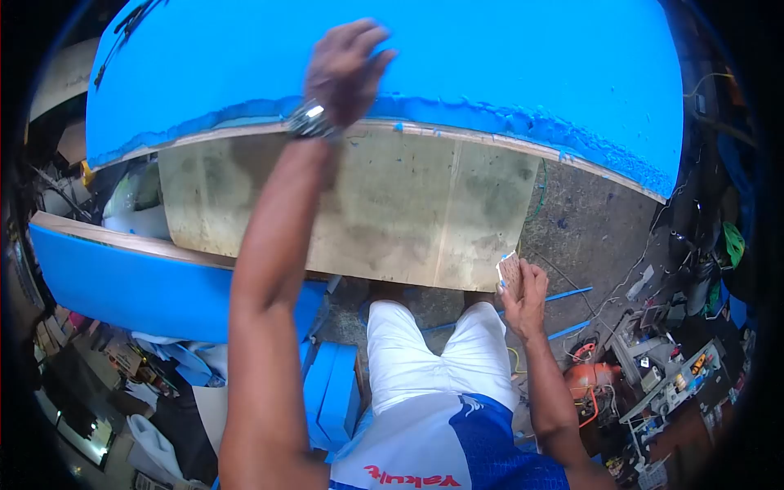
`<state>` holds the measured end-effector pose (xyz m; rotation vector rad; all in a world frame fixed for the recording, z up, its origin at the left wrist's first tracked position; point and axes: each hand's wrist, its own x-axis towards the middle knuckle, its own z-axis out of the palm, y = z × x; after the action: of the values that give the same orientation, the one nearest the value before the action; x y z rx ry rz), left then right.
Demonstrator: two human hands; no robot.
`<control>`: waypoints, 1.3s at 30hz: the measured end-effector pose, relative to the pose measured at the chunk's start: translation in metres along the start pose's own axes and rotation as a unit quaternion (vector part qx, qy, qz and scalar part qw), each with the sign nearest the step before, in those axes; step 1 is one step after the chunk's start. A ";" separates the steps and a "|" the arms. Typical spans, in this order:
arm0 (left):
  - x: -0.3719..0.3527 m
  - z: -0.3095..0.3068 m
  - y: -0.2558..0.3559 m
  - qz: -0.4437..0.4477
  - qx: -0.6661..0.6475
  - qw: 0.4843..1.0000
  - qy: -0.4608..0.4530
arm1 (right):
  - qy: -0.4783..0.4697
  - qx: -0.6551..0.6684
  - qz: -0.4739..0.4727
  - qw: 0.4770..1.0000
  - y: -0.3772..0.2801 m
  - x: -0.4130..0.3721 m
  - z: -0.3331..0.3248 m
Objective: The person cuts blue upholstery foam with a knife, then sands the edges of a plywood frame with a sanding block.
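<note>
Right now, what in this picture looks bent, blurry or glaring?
Head view: the near edge of the blue slab looks bowed, probably by the wide lens, and the picture's corners go black; head view: the left hand is smeared, likely by motion, while the right hand is clearer; head view: the wristwatch shows a white glint.

Smooth, foam-like blue panel (506,57), rough-edged; rough-looking pale block (510,274); shiny metal watch (311,120).

Two wood-edged blue panels (506,57), one block (510,273), one wristwatch (310,121), perhaps two blue rods (569,294)
</note>
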<state>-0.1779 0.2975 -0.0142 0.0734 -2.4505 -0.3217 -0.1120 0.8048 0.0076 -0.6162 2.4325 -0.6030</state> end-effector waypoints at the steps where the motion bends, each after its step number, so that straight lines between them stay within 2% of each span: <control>1: -0.009 -0.030 -0.004 -0.025 0.013 0.998 -0.063 | -0.003 0.001 0.004 1.000 0.002 -0.002 0.002; 2: -0.022 -0.046 -0.011 -0.022 0.030 0.994 -0.103 | -0.005 0.007 0.010 1.000 0.004 -0.005 0.004; 5: -0.032 -0.059 -0.005 0.019 0.031 0.988 -0.148 | -0.018 0.019 0.018 0.999 0.003 -0.006 0.012; 6: -0.030 -0.055 0.000 0.004 0.039 0.986 -0.162 | -0.024 0.021 0.022 0.999 0.000 -0.008 0.014; 10: -0.029 -0.031 -0.013 0.008 0.038 0.986 -0.163 | -0.029 0.019 0.016 0.999 -0.011 -0.013 0.020; 13: -0.031 -0.028 -0.023 -0.064 0.001 0.987 -0.146 | -0.029 0.029 0.007 0.999 -0.012 -0.014 0.021; 16: -0.029 -0.038 -0.021 -0.079 -0.012 0.990 -0.113 | -0.019 0.024 -0.010 0.999 -0.020 -0.007 0.019; 19: -0.062 -0.036 0.011 -0.036 0.093 0.982 -0.162 | 0.023 0.002 -0.060 0.998 -0.044 0.021 0.008; 21: -0.091 -0.066 0.052 -0.006 0.026 0.962 -0.272 | 0.071 -0.025 -0.140 0.987 -0.064 0.058 -0.003; 23: -0.143 -0.087 0.077 -0.037 -0.211 0.900 -0.380 | 0.110 -0.046 -0.214 0.970 -0.100 0.103 -0.011; 25: -0.178 -0.110 0.089 -0.013 -0.161 0.914 -0.372 | 0.112 -0.052 -0.279 0.952 -0.152 0.147 -0.010; 27: -0.208 -0.116 0.069 -0.208 -0.064 0.932 -0.290 | 0.092 -0.033 -0.333 0.938 -0.214 0.184 0.009; 28: -0.241 -0.101 0.059 -0.329 0.015 0.914 -0.236 | 0.080 -0.020 -0.352 0.932 -0.244 0.198 0.022; 29: -0.266 -0.085 0.049 -0.443 0.095 0.874 -0.172 | 0.075 -0.033 -0.371 0.925 -0.271 0.211 0.035; 30: -0.270 -0.079 0.043 -0.445 0.130 0.873 -0.151 | 0.070 -0.049 -0.389 0.917 -0.291 0.224 0.045; 32: -0.271 -0.066 0.041 -0.453 0.194 0.864 -0.106 | 0.129 -0.072 -0.394 0.907 -0.305 0.247 0.066; 33: -0.271 -0.060 0.038 -0.454 0.186 0.864 -0.113 | 0.151 -0.084 -0.396 0.902 -0.301 0.254 0.072; 36: -0.269 -0.074 0.044 -0.472 0.191 0.849 -0.144 | 0.090 -0.154 -0.334 0.926 -0.268 0.249 0.043; 39: -0.265 -0.076 0.043 -0.470 0.181 0.854 -0.133 | 0.114 -0.206 -0.264 0.935 -0.221 0.235 0.003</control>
<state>0.0783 0.3584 -0.1073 1.5046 -2.5289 -0.2777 -0.2200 0.5020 0.0298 -1.4784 2.6336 -0.3744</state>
